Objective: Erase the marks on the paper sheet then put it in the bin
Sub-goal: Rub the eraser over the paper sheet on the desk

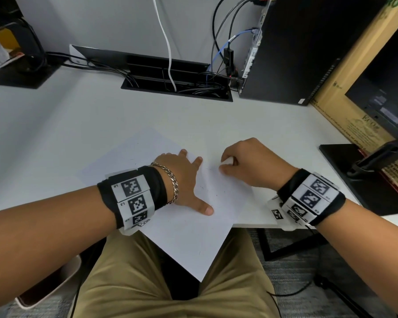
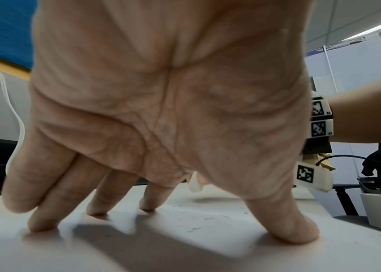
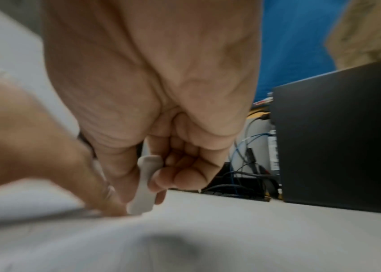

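Left hand (image 1: pixel 182 177) flat, fingers spread, pinning paper sheet (image 1: pixel 189 226); right hand (image 1: pixel 246 164) pinches white eraser (image 3: pixel 144 185). Overhanging corner could crumple if pin slips.

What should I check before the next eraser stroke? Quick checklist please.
1. Left hand pins paper, fingers spread flat: ok.
2. Right hand pinches eraser: ok.
3. Eraser tip on the paper: cannot tell, right wrist view blurred.
4. Marks left: not ok, faint strokes show near the left thumb.
5. Paper fully on desk: not ok, near corner overhangs the lap.
6. Bin reachable: cannot tell, none clearly in view.
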A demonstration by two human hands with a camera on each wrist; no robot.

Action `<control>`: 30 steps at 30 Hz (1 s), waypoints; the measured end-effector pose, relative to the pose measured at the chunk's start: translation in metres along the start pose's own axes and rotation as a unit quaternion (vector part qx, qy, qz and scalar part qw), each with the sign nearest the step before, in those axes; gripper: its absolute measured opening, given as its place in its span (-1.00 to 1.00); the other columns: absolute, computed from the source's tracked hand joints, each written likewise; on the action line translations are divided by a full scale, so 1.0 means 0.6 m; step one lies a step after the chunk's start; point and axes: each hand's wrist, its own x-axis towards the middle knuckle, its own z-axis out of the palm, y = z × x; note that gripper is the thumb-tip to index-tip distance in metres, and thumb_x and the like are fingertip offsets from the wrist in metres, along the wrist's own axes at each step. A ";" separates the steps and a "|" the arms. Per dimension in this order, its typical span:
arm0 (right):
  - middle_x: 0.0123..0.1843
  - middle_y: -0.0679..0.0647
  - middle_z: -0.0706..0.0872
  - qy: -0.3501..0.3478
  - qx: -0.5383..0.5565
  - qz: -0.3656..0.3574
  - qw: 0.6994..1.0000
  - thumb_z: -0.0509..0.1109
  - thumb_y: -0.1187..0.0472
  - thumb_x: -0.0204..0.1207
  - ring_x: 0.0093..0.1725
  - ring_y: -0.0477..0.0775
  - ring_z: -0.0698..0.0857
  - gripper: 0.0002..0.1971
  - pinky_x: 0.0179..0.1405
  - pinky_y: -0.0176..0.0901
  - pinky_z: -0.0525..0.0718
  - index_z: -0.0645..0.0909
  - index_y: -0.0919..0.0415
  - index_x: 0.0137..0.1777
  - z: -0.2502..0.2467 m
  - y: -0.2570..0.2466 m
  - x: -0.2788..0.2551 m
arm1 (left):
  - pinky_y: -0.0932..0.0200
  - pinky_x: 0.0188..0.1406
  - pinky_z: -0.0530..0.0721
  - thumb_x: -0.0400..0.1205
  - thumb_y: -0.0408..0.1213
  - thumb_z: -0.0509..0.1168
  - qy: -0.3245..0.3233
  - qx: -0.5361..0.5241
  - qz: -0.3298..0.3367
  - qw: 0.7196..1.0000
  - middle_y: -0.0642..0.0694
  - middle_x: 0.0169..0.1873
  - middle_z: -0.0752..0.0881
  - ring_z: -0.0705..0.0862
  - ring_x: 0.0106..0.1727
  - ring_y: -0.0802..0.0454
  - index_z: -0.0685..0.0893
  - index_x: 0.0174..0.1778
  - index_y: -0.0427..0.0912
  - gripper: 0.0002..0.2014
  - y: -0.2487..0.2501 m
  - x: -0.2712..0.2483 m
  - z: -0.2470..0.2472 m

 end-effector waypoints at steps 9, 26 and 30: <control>-0.15 -0.16 0.73 -0.023 0.054 0.014 0.998 0.47 -0.09 0.61 -0.15 -0.22 0.66 -0.74 -0.15 -0.34 0.55 0.78 -0.02 0.21 0.020 0.013 -0.108 | -0.28 0.67 0.43 0.21 0.82 0.18 -0.020 -0.004 0.014 1.000 -0.25 0.84 -0.23 0.21 0.77 -0.42 -0.33 0.84 0.14 0.44 -0.007 0.000 -0.003; -0.05 -0.07 0.69 -0.010 0.018 0.024 1.000 0.37 -0.07 0.65 0.01 -0.03 0.61 -0.66 0.06 -0.11 0.66 0.73 0.05 0.32 0.037 -0.001 -0.089 | -0.40 0.74 0.19 0.19 0.84 0.15 -0.008 0.006 0.035 0.999 -0.32 0.83 -0.24 0.11 0.76 -0.54 -0.38 0.78 0.37 0.36 0.036 0.004 0.010; -0.09 -0.01 0.71 -0.038 -0.006 -0.034 0.999 0.33 -0.02 0.63 -0.02 0.06 0.69 -0.75 -0.02 -0.01 0.71 0.76 0.08 0.10 0.047 -0.028 -0.102 | -0.43 0.74 0.12 0.20 0.84 0.12 -0.007 0.004 0.034 0.999 -0.31 0.83 -0.26 0.06 0.77 -0.55 -0.39 0.77 0.38 0.34 0.034 0.001 0.014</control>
